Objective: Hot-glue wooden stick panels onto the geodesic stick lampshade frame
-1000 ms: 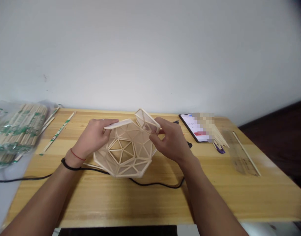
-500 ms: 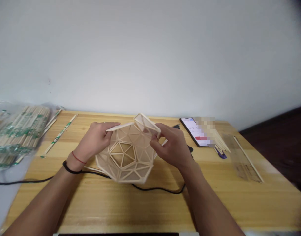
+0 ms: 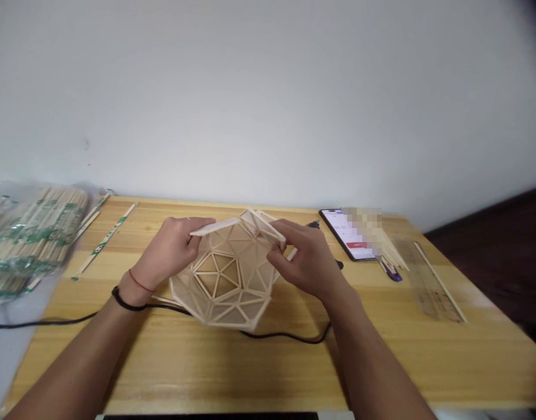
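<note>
Between my hands is a bowl-shaped lattice (image 3: 233, 280) of pale wooden sticks, joined in triangles with thin translucent sheet over many of them. A ring of sticks with spokes in its middle shows the tabletop through it. My left hand (image 3: 174, 248) is closed on its upper left rim, thumb beneath and fingers on top. My right hand (image 3: 303, 254) pinches the upper right rim, where a panel of stick triangles (image 3: 261, 224) stands up. Exactly what the right fingertips press on is partly hidden.
Plastic-wrapped chopsticks (image 3: 44, 227) lie in a bag at the left, one wrapped pair (image 3: 105, 242) beside them. A black cable (image 3: 289, 335) crosses the wooden table (image 3: 233, 373). At right are a phone (image 3: 347, 233), loose sticks (image 3: 394, 251), a purple-handled tool (image 3: 394, 275) and a clear ruler-like sheet (image 3: 419, 280).
The raised panel at the upper right has tipped lower and inward under my right hand. The lattice has tilted slightly; my left hand has kept its place on the rim.
</note>
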`<state>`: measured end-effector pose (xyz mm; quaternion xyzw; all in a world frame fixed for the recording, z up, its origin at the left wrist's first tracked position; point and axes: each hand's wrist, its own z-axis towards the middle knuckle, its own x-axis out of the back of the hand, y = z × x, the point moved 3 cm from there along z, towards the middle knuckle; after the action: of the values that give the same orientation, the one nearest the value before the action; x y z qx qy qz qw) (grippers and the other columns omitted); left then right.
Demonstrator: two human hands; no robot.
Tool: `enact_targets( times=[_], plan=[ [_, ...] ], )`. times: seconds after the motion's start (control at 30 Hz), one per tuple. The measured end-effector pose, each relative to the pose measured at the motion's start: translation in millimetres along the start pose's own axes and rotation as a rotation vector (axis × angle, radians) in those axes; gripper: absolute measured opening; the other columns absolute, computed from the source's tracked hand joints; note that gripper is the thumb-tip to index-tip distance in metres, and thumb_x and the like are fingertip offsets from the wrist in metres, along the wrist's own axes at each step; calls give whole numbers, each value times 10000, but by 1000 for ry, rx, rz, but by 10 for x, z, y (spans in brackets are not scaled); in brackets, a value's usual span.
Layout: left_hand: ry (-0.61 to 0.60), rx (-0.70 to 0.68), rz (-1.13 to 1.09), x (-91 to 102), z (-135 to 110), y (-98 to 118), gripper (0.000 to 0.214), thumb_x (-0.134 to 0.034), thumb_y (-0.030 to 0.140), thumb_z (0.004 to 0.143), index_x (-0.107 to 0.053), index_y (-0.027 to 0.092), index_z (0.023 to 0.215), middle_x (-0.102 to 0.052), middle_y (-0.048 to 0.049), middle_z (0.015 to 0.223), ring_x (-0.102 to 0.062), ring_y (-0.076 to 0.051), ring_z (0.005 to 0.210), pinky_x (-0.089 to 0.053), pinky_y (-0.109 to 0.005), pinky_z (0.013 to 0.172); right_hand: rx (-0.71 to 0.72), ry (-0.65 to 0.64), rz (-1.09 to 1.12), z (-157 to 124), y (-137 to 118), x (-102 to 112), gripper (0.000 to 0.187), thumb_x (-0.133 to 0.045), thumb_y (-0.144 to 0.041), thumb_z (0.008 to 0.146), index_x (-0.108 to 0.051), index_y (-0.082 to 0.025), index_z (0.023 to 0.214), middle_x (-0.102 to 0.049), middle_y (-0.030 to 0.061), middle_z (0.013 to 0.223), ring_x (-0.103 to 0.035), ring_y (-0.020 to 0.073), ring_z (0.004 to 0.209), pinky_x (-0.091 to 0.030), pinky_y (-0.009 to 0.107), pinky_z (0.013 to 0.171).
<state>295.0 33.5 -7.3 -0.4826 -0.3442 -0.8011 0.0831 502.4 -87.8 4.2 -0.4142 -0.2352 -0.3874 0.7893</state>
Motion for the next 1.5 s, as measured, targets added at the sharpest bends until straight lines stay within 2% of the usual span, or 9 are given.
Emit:
enact_targets(
  times=[0.23, 0.37, 0.5, 0.67, 0.9, 1.0, 1.13, 1.2, 1.5],
  plan=[
    [-10, -2, 1, -16, 0, 17, 439, -419, 157, 915, -774, 220, 1166, -783, -36, 1189, -744, -250, 1072, -555, -320, 895, -117, -98, -4, 4, 31, -49, 209, -524, -89, 725, -607, -205, 879, -511, -45, 683, -493, 133, 623, -377, 256, 624],
    [-7, 4, -10, -18, -1, 14, 441, -424, 157, 910, -770, 213, 1178, -782, -38, 1191, -744, -252, 1075, -552, -326, 910, -175, -125, -27, 12, 44, -86, 74, -550, -162, 812, -510, -222, 795, -540, -40, 675, -491, 135, 602, -365, 254, 607],
    [-8, -7, -15, -5, 4, 18, 436, -433, 143, 901, -776, 219, 1159, -781, -33, 1196, -742, -247, 1083, -550, -309, 902, -274, -188, -22, 8, 61, -132, 41, -552, -220, 882, -515, -226, 865, -615, -20, 683, -515, 149, 553, -353, 254, 564],
    [-3, -11, -11, 0, 8, 17, 431, -443, 127, 897, -780, 224, 1148, -790, -28, 1171, -755, -238, 1041, -555, -299, 875, -250, -201, -74, -3, 50, -145, 122, -515, -177, 906, -593, -213, 992, -655, 5, 704, -567, 176, 583, -352, 269, 585],
    [12, 1, -8, -7, 13, 14, 425, -452, 147, 912, -775, 228, 1178, -788, -31, 1172, -760, -251, 1038, -569, -339, 891, -251, -221, -156, -17, 44, -138, 122, -513, -180, 935, -602, -208, 856, -649, 15, 645, -557, 179, 546, -332, 276, 555],
    [12, 7, -10, -8, 13, 15, 415, -461, 153, 915, -774, 231, 1176, -785, -29, 1178, -759, -252, 1044, -574, -352, 898, -280, -271, -169, -30, 45, -143, 159, -500, -164, 950, -641, -196, 884, -706, 47, 710, -625, 203, 611, -377, 284, 588],
    [11, 15, -12, -7, 9, 10, 407, -464, 168, 915, -772, 224, 1175, -780, -27, 1191, -754, -252, 1057, -573, -362, 925, -291, -320, -135, -39, 31, -163, 251, -473, -146, 977, -682, -196, 1106, -779, 100, 937, -708, 253, 810, -441, 317, 703],
    [14, 10, -8, -9, 10, 4, 410, -460, 172, 914, -771, 219, 1177, -778, -25, 1195, -753, -248, 1059, -572, -355, 926, -299, -342, -131, -38, 20, -173, 285, -461, -117, 974, -677, -198, 1142, -781, 105, 991, -709, 258, 854, -445, 325, 733],
    [19, 10, -22, -23, 9, 6, 411, -456, 170, 907, -771, 203, 1168, -786, -36, 1179, -751, -243, 1060, -568, -334, 903, -254, -306, -154, -26, -15, -152, 221, -501, -67, 896, -592, -211, 754, -696, 30, 724, -571, 176, 601, -369, 280, 587]
  ],
)
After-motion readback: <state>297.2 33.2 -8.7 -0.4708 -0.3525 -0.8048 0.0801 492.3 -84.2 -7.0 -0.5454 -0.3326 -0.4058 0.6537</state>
